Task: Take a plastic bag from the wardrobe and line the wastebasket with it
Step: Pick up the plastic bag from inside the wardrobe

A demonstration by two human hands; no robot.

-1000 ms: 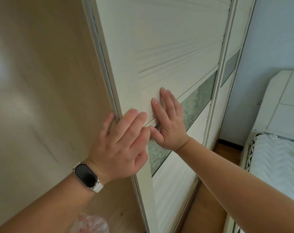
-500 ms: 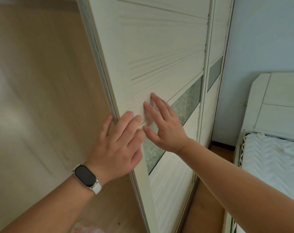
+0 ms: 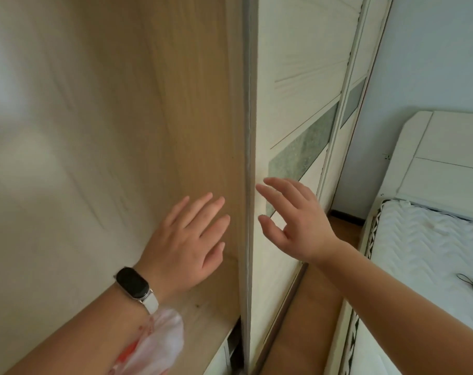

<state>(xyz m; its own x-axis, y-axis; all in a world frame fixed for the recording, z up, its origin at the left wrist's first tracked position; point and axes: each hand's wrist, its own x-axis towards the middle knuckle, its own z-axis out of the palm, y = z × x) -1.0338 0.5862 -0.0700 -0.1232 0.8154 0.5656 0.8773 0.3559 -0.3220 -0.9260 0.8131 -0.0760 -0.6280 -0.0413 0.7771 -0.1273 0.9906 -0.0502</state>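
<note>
Plastic bag (image 3: 154, 345) crumpled on wardrobe shelf (image 3: 202, 315), below left wrist; likely light, limp, slippery, best pinched at bunched top. Left hand (image 3: 186, 239) and right hand (image 3: 294, 217) spread, empty.

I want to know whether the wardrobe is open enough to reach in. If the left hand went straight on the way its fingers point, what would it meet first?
Probably the wooden inner wall of the wardrobe; the left hand is past the sliding door edge, though depth is unclear.
</note>
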